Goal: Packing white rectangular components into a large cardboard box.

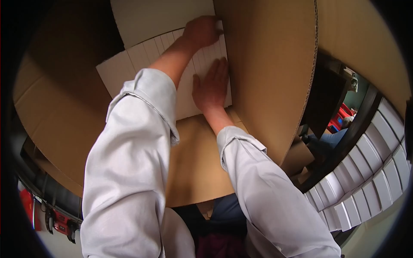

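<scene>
Inside a large cardboard carton [266, 73], a row of slim white boxes [142, 56] stands packed side by side. My left hand [202, 32] reaches across to the far right end of the row, close to the carton's right wall. Its fingers are curled around the edge of the end white box, partly hidden by the back of the hand. Nearer to me, my right hand [211, 88] lies flat against the same end of the row, fingers stretched out and thumb apart. Behind the row is a pale white panel or box [163, 17].
Carton flaps rise at the left [56, 124] and right. A brown flap [193, 159] spans the near side. Stacked white boxes [365, 159] stand outside at the right, beside a dark frame. Red and black objects [60, 223] sit at the lower left.
</scene>
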Demonstrator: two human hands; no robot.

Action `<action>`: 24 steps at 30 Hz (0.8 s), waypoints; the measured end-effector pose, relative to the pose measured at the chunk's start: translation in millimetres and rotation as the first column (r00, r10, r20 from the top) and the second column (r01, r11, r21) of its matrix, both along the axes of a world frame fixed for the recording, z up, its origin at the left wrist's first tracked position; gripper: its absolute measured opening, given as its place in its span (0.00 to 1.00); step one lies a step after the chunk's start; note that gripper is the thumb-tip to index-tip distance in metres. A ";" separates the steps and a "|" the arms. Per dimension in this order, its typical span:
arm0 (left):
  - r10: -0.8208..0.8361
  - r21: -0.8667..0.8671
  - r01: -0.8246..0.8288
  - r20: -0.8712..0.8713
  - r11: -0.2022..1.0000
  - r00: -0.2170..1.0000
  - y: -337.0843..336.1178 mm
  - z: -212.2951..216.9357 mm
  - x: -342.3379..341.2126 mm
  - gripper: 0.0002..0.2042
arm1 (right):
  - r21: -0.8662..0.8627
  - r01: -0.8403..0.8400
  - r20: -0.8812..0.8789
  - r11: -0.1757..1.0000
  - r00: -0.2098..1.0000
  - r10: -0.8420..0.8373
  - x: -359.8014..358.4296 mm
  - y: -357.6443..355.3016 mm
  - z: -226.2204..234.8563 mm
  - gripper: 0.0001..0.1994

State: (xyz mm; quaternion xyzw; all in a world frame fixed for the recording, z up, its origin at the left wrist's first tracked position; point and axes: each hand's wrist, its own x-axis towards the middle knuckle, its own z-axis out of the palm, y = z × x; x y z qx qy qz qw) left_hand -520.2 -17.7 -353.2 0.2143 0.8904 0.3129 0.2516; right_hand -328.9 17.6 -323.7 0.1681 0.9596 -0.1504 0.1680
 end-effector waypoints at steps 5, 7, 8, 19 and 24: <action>-0.040 -0.076 0.039 -0.012 0.996 0.999 -7.7 -13.4 -4.8 0.26 | -0.014 0.019 0.000 1.000 1.000 -0.019 1.0 -12.7 5.0 0.42; -0.062 -0.103 0.059 -0.022 0.993 0.998 -6.3 -13.8 -2.0 0.26 | -0.023 0.063 0.013 0.998 0.998 -0.063 2.6 -14.3 7.8 0.42; -0.029 -0.018 0.029 0.010 0.999 1.000 -4.6 -10.2 -2.5 0.26 | -0.032 0.099 0.023 0.995 0.995 -0.098 5.3 -13.8 8.8 0.42; -0.001 0.110 0.005 -0.037 0.994 0.999 -4.8 -17.8 -3.4 0.24 | -0.025 0.185 0.081 0.982 0.980 -0.182 -0.3 -22.2 11.1 0.43; 0.044 0.082 -0.037 -0.082 0.996 0.996 -3.7 -18.1 1.2 0.24 | -0.051 0.253 0.064 0.966 0.966 -0.249 7.0 -18.8 16.3 0.42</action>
